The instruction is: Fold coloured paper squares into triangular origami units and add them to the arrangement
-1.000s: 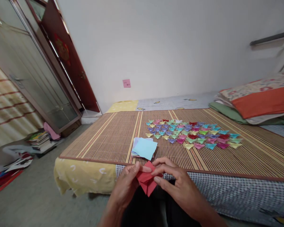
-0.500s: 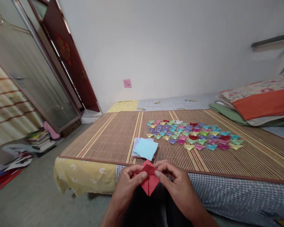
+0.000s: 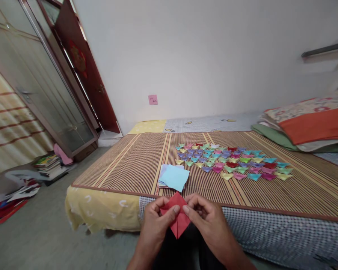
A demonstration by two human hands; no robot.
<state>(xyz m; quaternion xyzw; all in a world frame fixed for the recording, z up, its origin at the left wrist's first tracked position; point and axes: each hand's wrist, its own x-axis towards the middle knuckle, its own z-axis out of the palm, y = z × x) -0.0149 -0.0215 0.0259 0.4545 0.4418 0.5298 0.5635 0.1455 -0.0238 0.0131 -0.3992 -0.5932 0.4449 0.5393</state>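
A red sheet of folded paper (image 3: 178,221), diamond-shaped with a crease down its lower half, is held up in front of the bed's near edge. My left hand (image 3: 160,219) pinches its left side, thumb on the front face. The right side is pinched by my right hand (image 3: 205,217), its thumb also on the front and the other fingers curled behind. Just beyond the hands lies a stack of paper squares (image 3: 174,177), light blue on top. Further right, several rows of small folded paper pieces (image 3: 231,159) in many colours rest on the striped mat (image 3: 121,161).
Folded bedding (image 3: 312,123) lies at the right of the bed. A yellow cloth (image 3: 101,210) hangs over the near left edge. Books (image 3: 47,165) and a pink item (image 3: 62,154) are at the left by the glass door (image 3: 50,82). A pink note (image 3: 152,99) is on the wall.
The red paper's top portion now shows as one flat face between the thumbs, where a darker folded flap showed before. Both hands still hold it. The view has shifted slightly.
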